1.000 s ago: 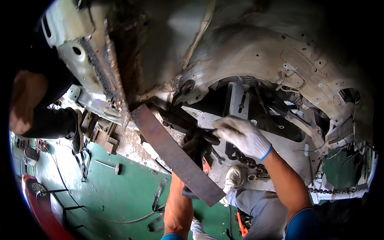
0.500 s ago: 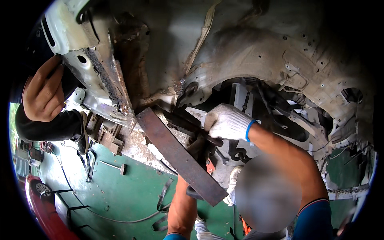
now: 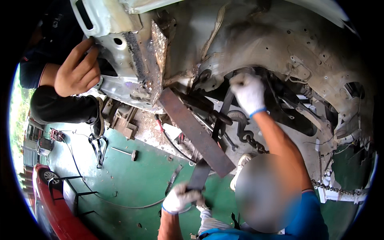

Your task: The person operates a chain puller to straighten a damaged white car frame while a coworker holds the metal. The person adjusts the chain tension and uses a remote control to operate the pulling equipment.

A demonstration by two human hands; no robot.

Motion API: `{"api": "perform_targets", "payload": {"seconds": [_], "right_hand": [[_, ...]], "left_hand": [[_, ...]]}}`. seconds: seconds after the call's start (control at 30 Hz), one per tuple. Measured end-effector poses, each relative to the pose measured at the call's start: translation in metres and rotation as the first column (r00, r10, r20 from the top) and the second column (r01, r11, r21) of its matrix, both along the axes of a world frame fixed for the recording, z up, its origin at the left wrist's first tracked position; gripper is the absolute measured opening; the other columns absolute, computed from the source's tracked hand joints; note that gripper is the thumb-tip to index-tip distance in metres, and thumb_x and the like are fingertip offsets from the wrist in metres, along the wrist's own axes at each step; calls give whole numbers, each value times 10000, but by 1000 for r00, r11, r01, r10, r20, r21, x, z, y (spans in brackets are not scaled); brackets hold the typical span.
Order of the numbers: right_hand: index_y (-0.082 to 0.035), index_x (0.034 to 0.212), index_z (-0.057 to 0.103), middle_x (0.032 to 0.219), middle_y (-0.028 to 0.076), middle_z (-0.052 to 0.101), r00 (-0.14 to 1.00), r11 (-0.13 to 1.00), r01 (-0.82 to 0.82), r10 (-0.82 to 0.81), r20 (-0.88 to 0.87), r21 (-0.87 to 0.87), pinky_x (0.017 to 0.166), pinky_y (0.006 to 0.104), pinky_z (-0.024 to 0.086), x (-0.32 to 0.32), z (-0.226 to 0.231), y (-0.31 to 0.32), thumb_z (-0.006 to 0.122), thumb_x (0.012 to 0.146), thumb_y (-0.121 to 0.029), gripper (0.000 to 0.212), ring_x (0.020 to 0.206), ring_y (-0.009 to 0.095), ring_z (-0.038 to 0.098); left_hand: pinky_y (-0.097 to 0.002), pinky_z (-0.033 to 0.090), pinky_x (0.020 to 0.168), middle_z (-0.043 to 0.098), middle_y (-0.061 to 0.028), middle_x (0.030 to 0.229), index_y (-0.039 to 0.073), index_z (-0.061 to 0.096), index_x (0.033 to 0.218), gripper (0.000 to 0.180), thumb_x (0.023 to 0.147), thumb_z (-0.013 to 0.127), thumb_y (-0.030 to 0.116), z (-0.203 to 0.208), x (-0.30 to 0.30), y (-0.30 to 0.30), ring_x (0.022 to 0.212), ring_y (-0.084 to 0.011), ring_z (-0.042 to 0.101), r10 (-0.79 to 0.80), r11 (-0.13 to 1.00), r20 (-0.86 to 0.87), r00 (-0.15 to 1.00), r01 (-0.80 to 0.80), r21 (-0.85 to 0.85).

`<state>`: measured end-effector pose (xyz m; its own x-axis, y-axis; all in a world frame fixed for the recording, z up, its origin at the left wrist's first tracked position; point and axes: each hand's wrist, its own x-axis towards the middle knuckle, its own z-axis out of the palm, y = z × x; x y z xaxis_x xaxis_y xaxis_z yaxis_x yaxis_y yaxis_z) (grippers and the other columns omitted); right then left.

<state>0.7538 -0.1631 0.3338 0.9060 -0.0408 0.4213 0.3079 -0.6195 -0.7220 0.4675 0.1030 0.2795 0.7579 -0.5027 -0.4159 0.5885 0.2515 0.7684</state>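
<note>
The flat, supple dark strap is crossed by a rigid, rust-brown plate. Its lower end is clenched in the left hand; its upper end is apparently grasped by the blurred right hand's fingers. Tensioning seems in hand; an even grip is called for. Beside it, a thick-linked chain is seen.

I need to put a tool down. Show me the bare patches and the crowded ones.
Mostly bare, bar small scraps: the green floor between the hammer and the grey cable; also a smaller patch of pale platform right of the right forearm. Crowded: around the rusty plate, where a dark strap held by the left hand, a hook and a chain gather.
</note>
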Motion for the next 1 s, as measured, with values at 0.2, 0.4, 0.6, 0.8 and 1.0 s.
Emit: {"api": "perform_targets", "payload": {"seconds": [0.2, 0.4, 0.6, 0.8, 1.0], "right_hand": [[-45, 815, 745, 946, 243, 716, 787, 676, 615, -557, 264, -405, 889, 495, 532, 103, 70, -116, 632, 781, -346, 323, 967, 426, 671], [-31, 934, 737, 948, 230, 705, 796, 709, 604, -558, 235, -364, 845, 511, 523, 90, 124, -137, 630, 820, -336, 342, 937, 448, 655], [6, 1020, 707, 831, 69, 692, 987, 815, 123, -161, 18, 566, 599, 285, 506, -27, 155, -118, 640, 916, -95, 159, 660, 155, 639], [6, 1002, 699, 848, 68, 682, 845, 674, 357, -528, 83, 646, 593, 310, 512, -84, 157, -248, 652, 856, -46, 162, 641, 159, 620], [31, 1017, 656, 833, 84, 666, 762, 619, 465, -643, 69, 632, 609, 324, 537, -162, 137, -322, 637, 819, -45, 213, 650, 204, 634]], "left_hand": [[-304, 541, 849, 743, -99, 1007, -34, 615, 1193, 398, 875, 779, 142, -4, 47, -4, 925, -151, 681, -349, 927, 185, 919, 308, 214], [-309, 552, 879, 750, -106, 995, -39, 674, 1182, 382, 888, 777, 182, -84, -64, 65, 937, -167, 708, -445, 819, -167, 880, 476, 321], [-322, 564, 744, 725, -169, 796, -96, 641, 1052, 324, 1001, 568, 215, -12, -60, 58, 739, -265, 718, 148, 986, -182, 972, -131, 104], [-410, 585, 749, 710, -240, 870, -93, 583, 1147, 414, 942, 659, 259, 66, 20, -8, 791, -339, 714, 195, 944, 24, 980, -181, -274], [-396, 521, 949, 700, -206, 1118, -85, 538, 1313, 599, 909, 722, 317, 45, -4, 7, 1045, -302, 686, -217, 962, 229, 949, 248, -116]]}}
